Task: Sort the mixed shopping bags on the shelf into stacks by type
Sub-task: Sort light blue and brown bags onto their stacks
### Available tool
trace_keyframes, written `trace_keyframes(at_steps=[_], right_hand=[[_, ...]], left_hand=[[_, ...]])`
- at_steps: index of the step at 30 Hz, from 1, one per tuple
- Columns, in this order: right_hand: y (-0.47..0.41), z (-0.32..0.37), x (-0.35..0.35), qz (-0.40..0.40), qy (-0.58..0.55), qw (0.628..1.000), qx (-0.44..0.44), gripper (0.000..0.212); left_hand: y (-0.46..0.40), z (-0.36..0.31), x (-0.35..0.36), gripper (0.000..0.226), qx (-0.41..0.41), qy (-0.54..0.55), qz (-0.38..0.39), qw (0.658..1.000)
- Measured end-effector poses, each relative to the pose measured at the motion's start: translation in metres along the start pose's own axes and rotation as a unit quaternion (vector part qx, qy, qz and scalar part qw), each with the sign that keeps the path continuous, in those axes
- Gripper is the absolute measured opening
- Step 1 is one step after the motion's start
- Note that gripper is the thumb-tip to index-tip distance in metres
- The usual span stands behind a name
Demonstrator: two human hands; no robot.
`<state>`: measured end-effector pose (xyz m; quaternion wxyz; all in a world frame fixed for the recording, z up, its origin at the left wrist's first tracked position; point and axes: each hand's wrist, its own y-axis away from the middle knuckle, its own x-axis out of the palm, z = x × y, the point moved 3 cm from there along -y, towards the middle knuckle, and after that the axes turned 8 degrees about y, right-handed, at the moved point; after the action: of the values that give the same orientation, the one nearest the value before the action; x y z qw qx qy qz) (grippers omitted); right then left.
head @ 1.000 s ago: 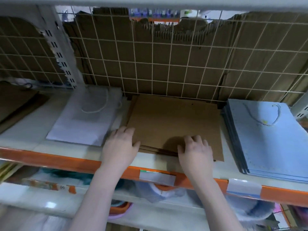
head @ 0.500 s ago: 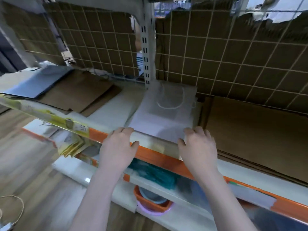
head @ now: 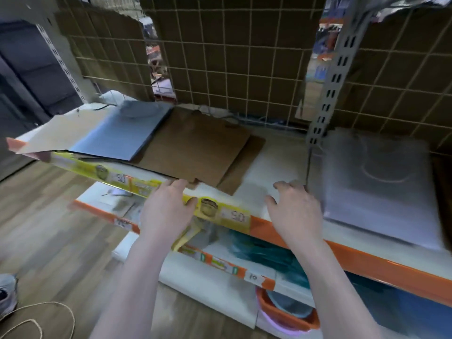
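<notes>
Just beyond my left hand [head: 166,211], on the shelf [head: 276,157], lies the brown paper bag [head: 195,152]: flat, long axis slanting back-left, near corner at my fingertips [head: 179,183]. Left grip released, fingers straight. Right hand [head: 293,211] farther off, loosely curled, grasping nothing. Blue bag [head: 122,135] overlaps its left edge.

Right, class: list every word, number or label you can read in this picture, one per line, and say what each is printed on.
"50": price tag on the yellow strip along the shelf edge, near the right hand.
"50": a second tag on the same strip, left of the left hand, blurred.
"10": white tag on the lower shelf edge.
Other print on the yellow strip and lower labels: too blurred to read.
</notes>
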<state>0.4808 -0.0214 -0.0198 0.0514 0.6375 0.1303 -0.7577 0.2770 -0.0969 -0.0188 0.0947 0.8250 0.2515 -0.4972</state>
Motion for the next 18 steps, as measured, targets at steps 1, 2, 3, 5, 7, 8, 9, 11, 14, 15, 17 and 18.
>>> trace_keyframes(at_steps=[1, 2, 3, 5, 7, 8, 9, 11, 14, 15, 17, 18], right_hand=[[-0.007, 0.012, 0.003, 0.004, -0.001, 1.0, 0.001, 0.035], [-0.015, 0.023, 0.006, 0.006, 0.002, 1.0, 0.001, 0.036], [-0.023, 0.034, 0.009, 0.009, 0.006, 1.0, 0.001, 0.036], [-0.04, 0.054, 0.017, 0.021, 0.002, 1.0, 0.004, 0.035], [-0.062, 0.076, 0.026, 0.037, -0.009, 0.999, 0.012, 0.035], [-0.073, 0.086, 0.031, 0.046, -0.015, 0.999, 0.015, 0.035], [-0.082, 0.096, 0.035, 0.053, -0.018, 0.998, 0.019, 0.036], [-0.099, 0.116, 0.042, 0.053, -0.015, 0.998, 0.017, 0.038], [-0.115, 0.139, 0.047, 0.046, -0.009, 0.999, 0.009, 0.039], [-0.12, 0.145, 0.049, 0.048, -0.008, 0.999, 0.013, 0.04], [-0.127, 0.155, 0.054, 0.063, -0.005, 0.998, 0.025, 0.043], [-0.13, 0.16, 0.057, 0.071, -0.003, 0.997, 0.034, 0.045]], left_hand=[[-0.01, 0.01, -0.004, 0.043, -0.006, 0.001, 0.001, 1.0], [-0.02, 0.019, -0.007, 0.044, -0.012, 0.002, 0.0, 1.0], [-0.031, 0.028, -0.009, 0.044, -0.017, 0.002, -0.001, 1.0], [-0.053, 0.044, -0.014, 0.043, -0.021, 0.002, -0.002, 1.0], [-0.078, 0.06, -0.019, 0.041, -0.019, 0.013, -0.018, 1.0], [-0.092, 0.068, -0.022, 0.04, -0.022, 0.018, -0.025, 0.999], [-0.105, 0.075, -0.025, 0.04, -0.028, 0.019, -0.029, 0.999], [-0.131, 0.091, -0.032, 0.041, -0.033, 0.022, -0.032, 0.999], [-0.164, 0.114, -0.038, 0.045, -0.031, 0.033, -0.047, 0.998], [-0.174, 0.122, -0.039, 0.047, -0.029, 0.042, -0.051, 0.997], [-0.193, 0.134, -0.039, 0.051, -0.032, 0.054, -0.037, 0.997], [-0.203, 0.14, -0.039, 0.055, -0.038, 0.049, -0.018, 0.998]])
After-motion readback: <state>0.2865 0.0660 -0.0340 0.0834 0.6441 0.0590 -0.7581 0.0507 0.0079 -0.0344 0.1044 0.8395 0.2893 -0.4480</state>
